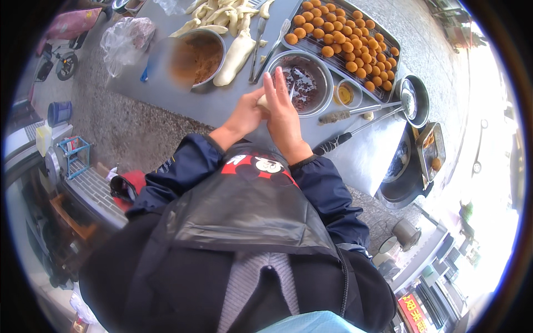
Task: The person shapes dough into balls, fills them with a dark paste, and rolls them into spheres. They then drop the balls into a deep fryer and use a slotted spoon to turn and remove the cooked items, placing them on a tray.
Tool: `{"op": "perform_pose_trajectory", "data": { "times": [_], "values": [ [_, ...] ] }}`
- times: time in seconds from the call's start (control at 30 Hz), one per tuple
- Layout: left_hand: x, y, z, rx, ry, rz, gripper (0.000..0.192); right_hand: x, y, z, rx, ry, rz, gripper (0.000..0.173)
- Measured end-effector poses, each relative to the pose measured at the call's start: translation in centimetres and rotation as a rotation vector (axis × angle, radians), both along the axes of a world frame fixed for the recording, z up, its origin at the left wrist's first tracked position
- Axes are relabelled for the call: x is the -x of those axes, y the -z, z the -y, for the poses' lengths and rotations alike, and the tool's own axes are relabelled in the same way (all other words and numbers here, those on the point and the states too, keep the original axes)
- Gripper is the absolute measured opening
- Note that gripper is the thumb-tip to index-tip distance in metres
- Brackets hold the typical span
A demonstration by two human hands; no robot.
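Between my left hand (246, 114) and my right hand (284, 125) is a small piece of pale dough (262, 102). The fingers of my left hand curl around it, while my right palm lies against it with its fingers stretched out. Most of the dough is hidden by the hands. Just beyond my right fingers stands a metal bowl (327, 88) with dark reddish paste (306, 93) and a spoon (292, 85) in it. Farther left, a thick dough log (234, 58) lies beside another metal bowl (224, 50) of brown filling (206, 62), partly blurred.
Browned balls (354, 41) fill a wire rack on a tray (393, 79). Nearby are metal tongs (272, 48), a cup of yellow liquid (345, 93), a long-handled skimmer (409, 104), and dough strips (220, 14). A wok (399, 189) stands at the metal table's (358, 166) right edge.
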State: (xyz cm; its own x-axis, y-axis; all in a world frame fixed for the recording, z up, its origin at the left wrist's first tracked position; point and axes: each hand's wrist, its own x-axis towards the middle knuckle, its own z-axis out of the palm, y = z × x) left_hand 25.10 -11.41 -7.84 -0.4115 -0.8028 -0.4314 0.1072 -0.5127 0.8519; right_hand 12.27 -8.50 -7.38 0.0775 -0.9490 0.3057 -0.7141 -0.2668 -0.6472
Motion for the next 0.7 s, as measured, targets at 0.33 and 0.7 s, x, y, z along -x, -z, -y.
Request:
{"op": "perform_pose_trajectory", "data": {
  "times": [0.33,0.7],
  "values": [
    [0.14,0.06,-0.14,0.470,0.154,0.370,0.045,-0.17,0.11,-0.20,-0.008,-0.023,0.000,0.075],
    [0.57,0.22,-0.22,0.082,0.029,0.004,0.048,0.38,0.25,-0.41,-0.201,-0.036,0.191,0.077]
  ]
}}
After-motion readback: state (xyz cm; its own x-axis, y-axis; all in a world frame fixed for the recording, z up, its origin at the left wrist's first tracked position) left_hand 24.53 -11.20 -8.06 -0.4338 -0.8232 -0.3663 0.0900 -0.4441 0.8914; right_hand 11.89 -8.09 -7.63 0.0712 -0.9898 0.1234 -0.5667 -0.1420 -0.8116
